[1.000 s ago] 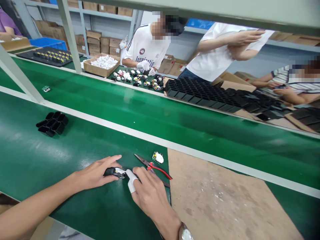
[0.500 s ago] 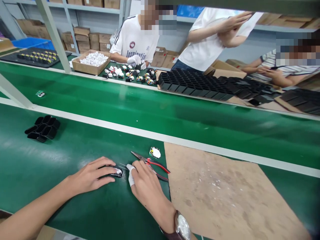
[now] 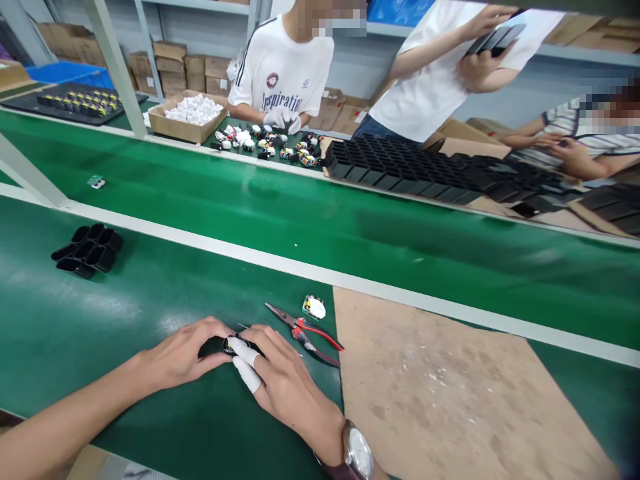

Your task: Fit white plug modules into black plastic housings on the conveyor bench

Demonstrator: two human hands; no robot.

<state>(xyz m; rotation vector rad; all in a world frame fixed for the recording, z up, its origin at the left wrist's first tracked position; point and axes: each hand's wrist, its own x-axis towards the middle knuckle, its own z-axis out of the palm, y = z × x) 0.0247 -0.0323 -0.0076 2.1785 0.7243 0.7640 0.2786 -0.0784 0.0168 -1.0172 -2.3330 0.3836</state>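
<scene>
My left hand (image 3: 195, 347) has its thumb and fingers curved round the left end of a small black plastic case (image 3: 226, 348) on the green bench. A circuit board with a row of pins shows in the case opening. My right hand (image 3: 280, 370) wears white finger cots and a wristwatch. Its covered index finger and thumb press on the case from the right and hide part of it. A thin metal tip (image 3: 243, 327) pokes out beyond the right fingers; the rest of that tool is hidden under the hand. Long-nose pliers (image 3: 303, 332) with red and black handles lie beside my right hand.
A loose circuit board with a white top (image 3: 315, 307) lies beyond the pliers. Brown cardboard (image 3: 450, 387) covers the right side. Several black cases (image 3: 90, 250) stand at the left. Across the green belt (image 3: 250, 193), people work behind a box of white parts (image 3: 187, 117) and rows of black cases (image 3: 400, 170).
My right hand has moved left onto the case, its covered fingers now on the board. My left fingers have closed round the case's end. Across the belt, a standing person's hands now show black cases.
</scene>
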